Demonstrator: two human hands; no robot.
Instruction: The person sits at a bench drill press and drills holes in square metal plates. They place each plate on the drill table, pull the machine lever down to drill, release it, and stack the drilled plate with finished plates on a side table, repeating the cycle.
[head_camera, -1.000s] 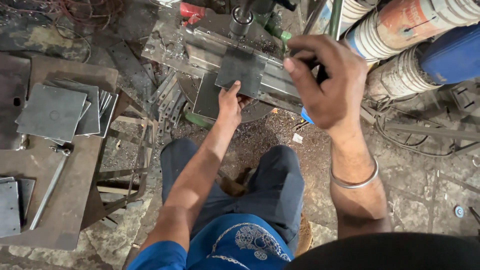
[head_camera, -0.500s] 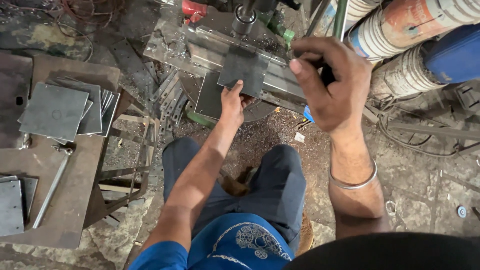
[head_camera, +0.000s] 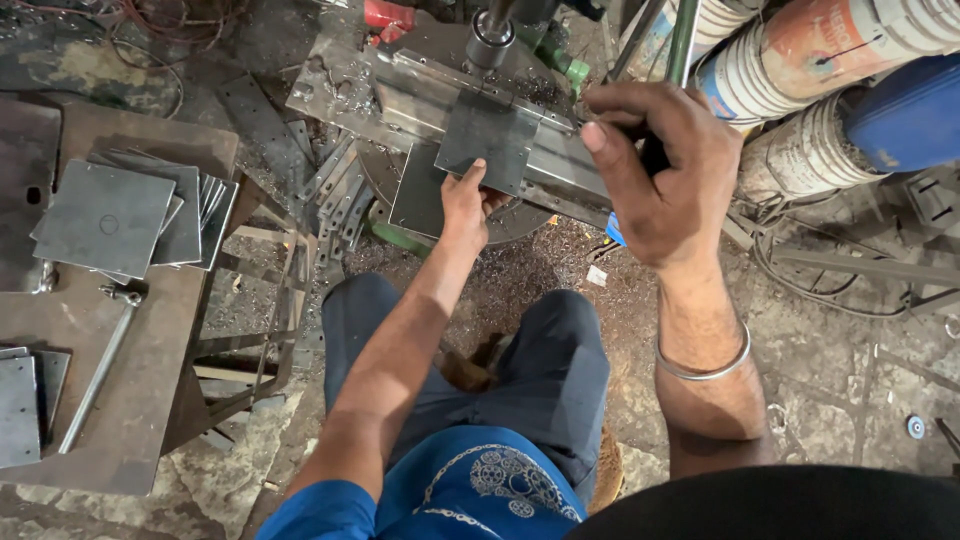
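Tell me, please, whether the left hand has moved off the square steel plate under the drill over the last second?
No. The left hand still presses the near edge of the steel plate, just below the drill spindle, as before.

plate (head_camera: 488, 143) under drill spindle (head_camera: 489, 40) | plate stack (head_camera: 125, 215) left, on bench (head_camera: 150, 390)

Two bare hands: left hand (head_camera: 463, 205), right hand (head_camera: 660, 170). One square steel plate (head_camera: 487, 142) under the drill chuck (head_camera: 490, 40). Left of the chuck: one plate stack (head_camera: 130, 215), one steel rod (head_camera: 95, 370). Right of it: one blue drum (head_camera: 905, 115).
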